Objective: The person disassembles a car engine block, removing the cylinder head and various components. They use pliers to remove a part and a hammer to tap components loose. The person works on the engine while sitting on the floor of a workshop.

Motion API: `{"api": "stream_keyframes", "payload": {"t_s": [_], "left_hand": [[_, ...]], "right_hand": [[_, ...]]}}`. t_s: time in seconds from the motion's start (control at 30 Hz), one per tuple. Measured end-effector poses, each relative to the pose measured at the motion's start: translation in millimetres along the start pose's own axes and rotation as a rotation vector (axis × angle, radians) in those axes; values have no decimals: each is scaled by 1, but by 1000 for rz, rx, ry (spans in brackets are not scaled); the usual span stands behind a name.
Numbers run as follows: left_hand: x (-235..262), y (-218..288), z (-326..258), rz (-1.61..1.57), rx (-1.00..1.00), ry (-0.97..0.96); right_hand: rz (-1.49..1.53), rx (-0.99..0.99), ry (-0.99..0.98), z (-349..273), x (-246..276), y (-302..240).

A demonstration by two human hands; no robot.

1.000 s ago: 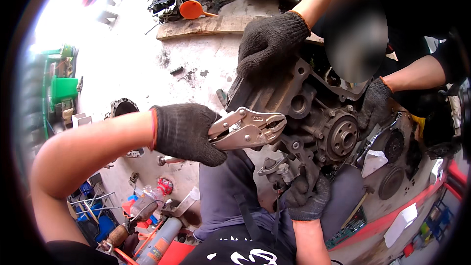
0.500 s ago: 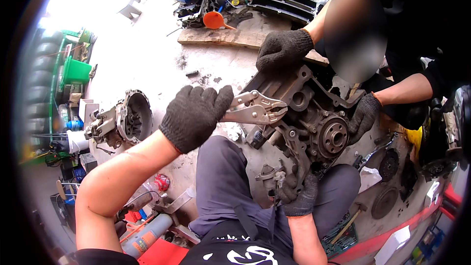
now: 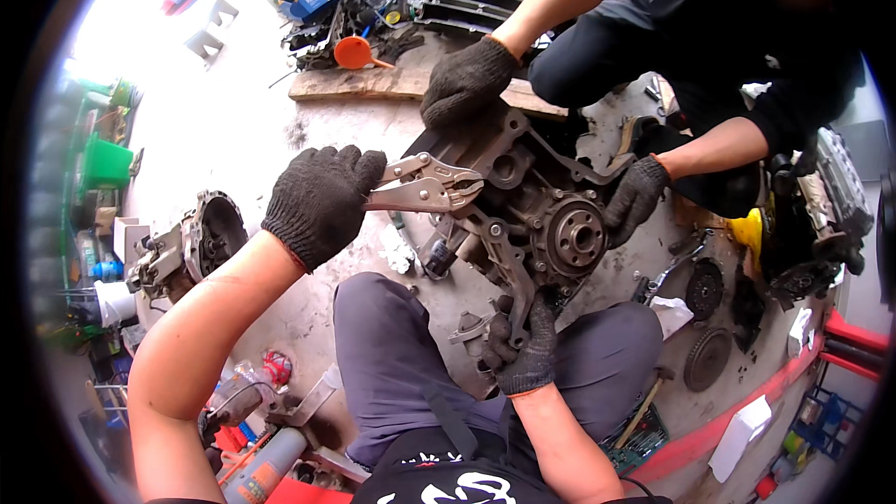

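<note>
My left hand (image 3: 327, 201), in a dark knit glove, is closed around the handles of silver locking pliers (image 3: 411, 194). The pliers' jaws point right, at the upper end of a grey metal bracket (image 3: 509, 252) on the engine block (image 3: 551, 191); whether they grip it I cannot tell. Gloved too, my right hand (image 3: 525, 355) wraps its fingers round the bracket's lower end, low between my knees. A round hub (image 3: 571, 235) with bolt holes faces me. Across from me, a co-worker's gloved hands rest on the block, one on its top (image 3: 467, 84), one on its right side (image 3: 637, 196).
A gearbox housing (image 3: 210, 229) lies on the floor at left. Beyond the engine are a wooden plank (image 3: 359, 84) and an orange funnel (image 3: 355, 52). Dark discs (image 3: 707, 361), a hammer (image 3: 644, 411) and a tool case lie at right. A gas cylinder (image 3: 261, 476) is at lower left.
The whole scene has shifted left in the picture as my view turned. The co-worker's head has lifted away from the engine. Both my hands keep their holds.
</note>
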State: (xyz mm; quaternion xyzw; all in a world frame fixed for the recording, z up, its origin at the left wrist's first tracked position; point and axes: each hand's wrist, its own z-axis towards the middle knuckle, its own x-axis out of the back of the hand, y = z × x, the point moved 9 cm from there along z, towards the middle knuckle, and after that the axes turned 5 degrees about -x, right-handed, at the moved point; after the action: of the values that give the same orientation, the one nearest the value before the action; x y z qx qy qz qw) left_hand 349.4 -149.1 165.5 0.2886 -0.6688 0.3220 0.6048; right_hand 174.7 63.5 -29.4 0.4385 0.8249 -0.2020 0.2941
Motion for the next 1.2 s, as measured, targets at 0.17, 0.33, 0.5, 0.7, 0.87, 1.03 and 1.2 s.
{"api": "stream_keyframes", "payload": {"t_s": [0.17,0.33,0.5,0.7,0.87,1.03,1.2], "left_hand": [[3,-2,-4,16,0,36],[9,3,-12,-32,18,29],[11,15,-30,-83,60,19],[3,4,-40,-138,-24,141],[5,-10,-58,-199,-27,117],[6,-16,-59,-265,26,112],[10,-11,-51,-288,53,88]], "right_hand": [[11,9,198,-5,-8,-6],[-18,35,240,-7,-4,-16],[-64,40,265,-13,11,-29],[-77,-73,78,-9,5,-24],[-125,-9,211,-15,14,-29],[-72,-20,141,-11,10,-23],[15,-90,169,-15,10,-21]]}}
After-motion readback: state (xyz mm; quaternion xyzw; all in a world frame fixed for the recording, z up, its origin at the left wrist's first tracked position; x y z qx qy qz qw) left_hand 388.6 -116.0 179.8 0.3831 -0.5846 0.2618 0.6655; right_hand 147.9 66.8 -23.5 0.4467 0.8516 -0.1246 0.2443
